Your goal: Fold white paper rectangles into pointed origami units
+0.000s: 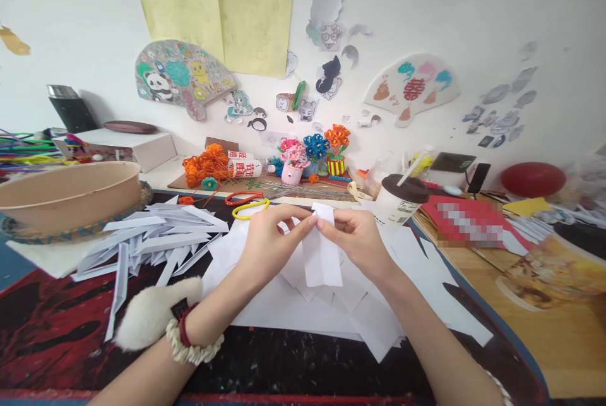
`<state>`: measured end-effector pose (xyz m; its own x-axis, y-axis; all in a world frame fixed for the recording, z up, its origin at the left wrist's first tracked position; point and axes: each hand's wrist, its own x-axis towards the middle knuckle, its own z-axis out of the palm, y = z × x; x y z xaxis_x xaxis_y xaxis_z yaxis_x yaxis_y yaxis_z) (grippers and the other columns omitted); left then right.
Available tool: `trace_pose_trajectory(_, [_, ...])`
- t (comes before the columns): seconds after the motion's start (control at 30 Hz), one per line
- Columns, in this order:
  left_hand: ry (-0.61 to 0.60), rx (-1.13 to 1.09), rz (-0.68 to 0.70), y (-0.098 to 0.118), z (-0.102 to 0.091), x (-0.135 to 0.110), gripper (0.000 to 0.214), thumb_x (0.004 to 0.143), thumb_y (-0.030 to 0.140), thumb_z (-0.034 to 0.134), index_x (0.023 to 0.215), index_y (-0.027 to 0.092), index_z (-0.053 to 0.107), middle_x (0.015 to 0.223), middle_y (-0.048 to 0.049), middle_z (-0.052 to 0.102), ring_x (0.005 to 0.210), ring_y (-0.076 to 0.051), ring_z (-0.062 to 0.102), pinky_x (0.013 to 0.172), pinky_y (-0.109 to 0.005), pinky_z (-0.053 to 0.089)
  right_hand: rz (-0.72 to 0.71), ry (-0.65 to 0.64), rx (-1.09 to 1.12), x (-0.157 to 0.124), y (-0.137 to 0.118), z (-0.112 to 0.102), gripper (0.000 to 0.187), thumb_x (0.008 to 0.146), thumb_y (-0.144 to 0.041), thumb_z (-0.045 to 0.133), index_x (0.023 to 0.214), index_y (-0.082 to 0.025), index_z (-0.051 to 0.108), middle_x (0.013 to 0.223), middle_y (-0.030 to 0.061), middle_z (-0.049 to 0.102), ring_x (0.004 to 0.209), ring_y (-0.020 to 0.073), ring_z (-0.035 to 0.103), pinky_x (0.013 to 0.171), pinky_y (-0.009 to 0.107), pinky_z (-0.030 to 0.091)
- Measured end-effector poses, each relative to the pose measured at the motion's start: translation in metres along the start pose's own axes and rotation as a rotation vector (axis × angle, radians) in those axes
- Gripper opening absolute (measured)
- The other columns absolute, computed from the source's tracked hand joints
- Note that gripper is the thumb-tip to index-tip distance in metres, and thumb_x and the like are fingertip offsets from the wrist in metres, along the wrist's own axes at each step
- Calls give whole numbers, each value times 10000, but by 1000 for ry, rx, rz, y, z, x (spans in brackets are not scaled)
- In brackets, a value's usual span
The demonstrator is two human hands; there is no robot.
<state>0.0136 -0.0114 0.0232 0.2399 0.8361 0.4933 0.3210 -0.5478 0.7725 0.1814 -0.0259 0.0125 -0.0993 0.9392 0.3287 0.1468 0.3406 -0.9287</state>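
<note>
Between both hands hangs a small white paper strip (322, 261), upright, with a lengthwise crease. My left hand (277, 235) pinches its upper left edge between thumb and forefinger. At the upper right edge my right hand (355, 235) pinches the same strip. Beneath it lie loose white paper pieces (379, 324), spread over larger white sheets (284, 308). A heap of narrow folded paper strips (161, 235) rests to the left of my left hand. Scissors with yellow handles (250, 209) lie just beyond that hand, partly hidden.
A lidded paper cup (400, 201) with a straw stands beyond my right hand. On the left are a round tan basin (71, 194) and a fluffy white object (151, 317). Pipe-cleaner flowers (206, 169) line the back. A red packet (473, 223) lies on the right.
</note>
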Motion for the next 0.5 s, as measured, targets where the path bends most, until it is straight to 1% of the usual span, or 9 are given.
trace_pose_trajectory(0.07, [7, -57, -34, -2, 0, 1, 138, 819, 301, 664, 756, 206, 741, 766, -4, 726, 675, -134, 588, 563, -240, 424, 12, -22, 17, 0, -3, 1, 238, 800, -388, 690, 807, -155, 737, 697, 33, 670, 603, 158, 585, 516, 266, 451])
trace_pose_trajectory(0.17, [43, -185, -103, -5, -1, 1, 118, 784, 310, 697, 751, 212, 755, 732, -10, 715, 664, -132, 567, 556, -237, 404, 58, -104, 97, -1, -5, 1, 210, 794, -340, 708, 908, -167, 741, 802, 47, 707, 721, 183, 647, 624, 293, 512])
trace_pose_trajectory(0.23, [45, -278, -171, -6, -2, 1, 110, 751, 313, 723, 749, 210, 760, 721, -15, 708, 648, -127, 546, 528, -228, 379, 82, -155, 127, -1, -4, 0, 221, 784, -321, 724, 944, -170, 740, 842, 56, 716, 788, 203, 668, 673, 310, 531])
trace_pose_trajectory(0.37, [-5, -445, -307, -8, -3, 3, 124, 703, 315, 752, 712, 191, 755, 752, -30, 704, 609, -107, 490, 475, -208, 326, 78, -166, 105, 0, -2, -1, 191, 806, -305, 702, 925, -163, 750, 828, 65, 718, 762, 204, 675, 633, 304, 527])
trace_pose_trajectory(0.5, [-45, -489, -379, -9, -3, 3, 154, 708, 331, 743, 753, 186, 760, 759, -41, 691, 606, -101, 457, 464, -195, 300, 86, -168, 119, -1, -1, -2, 194, 820, -279, 688, 969, -171, 748, 838, 64, 723, 750, 193, 674, 623, 293, 519])
